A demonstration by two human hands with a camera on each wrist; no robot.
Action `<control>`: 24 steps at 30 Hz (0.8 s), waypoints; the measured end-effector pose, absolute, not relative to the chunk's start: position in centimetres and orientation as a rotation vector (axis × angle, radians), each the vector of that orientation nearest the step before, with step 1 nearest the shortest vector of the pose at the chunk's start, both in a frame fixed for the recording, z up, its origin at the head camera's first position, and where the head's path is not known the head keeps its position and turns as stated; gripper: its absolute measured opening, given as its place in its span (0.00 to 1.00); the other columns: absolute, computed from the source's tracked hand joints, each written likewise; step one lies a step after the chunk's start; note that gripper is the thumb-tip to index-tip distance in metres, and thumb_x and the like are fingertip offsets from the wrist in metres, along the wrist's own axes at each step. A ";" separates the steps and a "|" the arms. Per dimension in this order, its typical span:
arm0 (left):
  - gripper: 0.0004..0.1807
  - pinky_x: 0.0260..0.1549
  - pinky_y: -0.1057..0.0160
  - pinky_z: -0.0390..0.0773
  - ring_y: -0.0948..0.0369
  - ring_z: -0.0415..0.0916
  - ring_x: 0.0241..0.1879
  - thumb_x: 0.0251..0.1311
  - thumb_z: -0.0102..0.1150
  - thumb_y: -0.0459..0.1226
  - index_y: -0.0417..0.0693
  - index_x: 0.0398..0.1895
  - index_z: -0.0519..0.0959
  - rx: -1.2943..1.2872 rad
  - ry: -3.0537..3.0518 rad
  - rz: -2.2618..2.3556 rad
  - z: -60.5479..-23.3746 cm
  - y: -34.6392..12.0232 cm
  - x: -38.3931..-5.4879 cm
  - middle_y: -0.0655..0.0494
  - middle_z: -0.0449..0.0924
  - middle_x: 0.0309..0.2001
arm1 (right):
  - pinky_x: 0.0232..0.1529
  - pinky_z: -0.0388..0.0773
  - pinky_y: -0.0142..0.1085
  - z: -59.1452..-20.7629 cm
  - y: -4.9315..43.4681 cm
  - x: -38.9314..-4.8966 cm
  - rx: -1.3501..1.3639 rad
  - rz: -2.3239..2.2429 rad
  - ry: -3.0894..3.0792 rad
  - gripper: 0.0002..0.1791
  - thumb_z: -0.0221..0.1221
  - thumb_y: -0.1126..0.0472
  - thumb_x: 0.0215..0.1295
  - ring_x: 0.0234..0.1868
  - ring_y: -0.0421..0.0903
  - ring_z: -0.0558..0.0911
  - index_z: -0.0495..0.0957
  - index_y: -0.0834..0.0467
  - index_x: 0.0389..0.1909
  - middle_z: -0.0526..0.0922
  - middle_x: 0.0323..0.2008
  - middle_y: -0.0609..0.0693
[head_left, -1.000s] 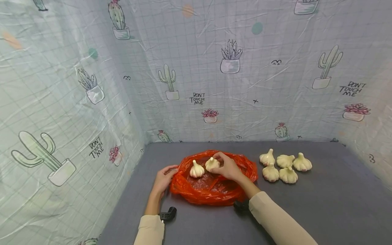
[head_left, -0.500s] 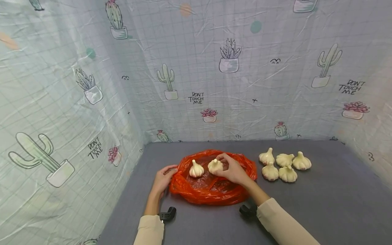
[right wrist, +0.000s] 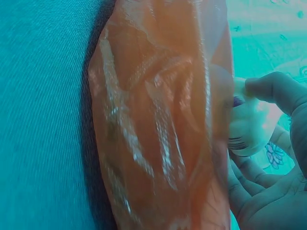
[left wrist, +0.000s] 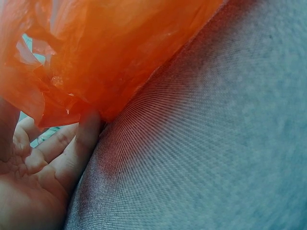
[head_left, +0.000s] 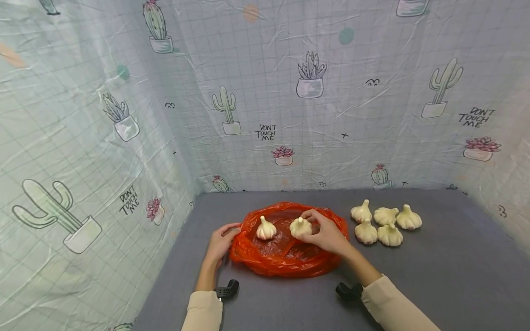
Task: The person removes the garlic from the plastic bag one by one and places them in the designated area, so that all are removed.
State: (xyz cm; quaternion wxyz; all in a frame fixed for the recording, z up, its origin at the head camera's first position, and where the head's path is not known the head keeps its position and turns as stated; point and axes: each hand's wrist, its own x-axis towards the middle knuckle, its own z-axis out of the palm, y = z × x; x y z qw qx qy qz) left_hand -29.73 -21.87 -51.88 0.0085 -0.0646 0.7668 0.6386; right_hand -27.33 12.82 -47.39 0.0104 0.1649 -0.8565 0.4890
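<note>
In the head view an orange-red plastic bag (head_left: pixel 285 266) lies spread with its mouth facing up. One garlic bulb (head_left: pixel 266 228) sits inside its left part. My right hand (head_left: pixel 327 234) grips a second garlic bulb (head_left: pixel 300 228) between thumb and fingers, over the right part of the bag opening. In the right wrist view, bag film (right wrist: pixel 158 120) covers part of this bulb (right wrist: pixel 249 122). My left hand (head_left: pixel 219 243) is at the bag's left edge. In the left wrist view its fairly straight fingers touch the film (left wrist: pixel 96 62), with the palm bare.
Several garlic bulbs (head_left: pixel 389 235) stand grouped to the right of the bag on the grey tabletop (head_left: pixel 434 280). Behind and to the left hangs a cactus-print sheet (head_left: pixel 256 101). Black devices (head_left: pixel 349 291) are worn on both wrists.
My right hand has moved rightward over the bag with the garlic bulb in its grip, widening the gap to the other bulb. My left hand stays at the bag's edge.
</note>
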 end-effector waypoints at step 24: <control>0.16 0.40 0.63 0.81 0.60 0.83 0.41 0.69 0.63 0.44 0.50 0.56 0.84 -0.203 2.399 1.978 -51.9 -21.9 -29.8 0.51 0.87 0.47 | 0.39 0.80 0.35 -45.9 17.0 -25.5 0.561 1.499 -2.656 0.28 0.74 0.57 0.57 0.37 0.45 0.83 0.74 0.54 0.56 0.80 0.53 0.61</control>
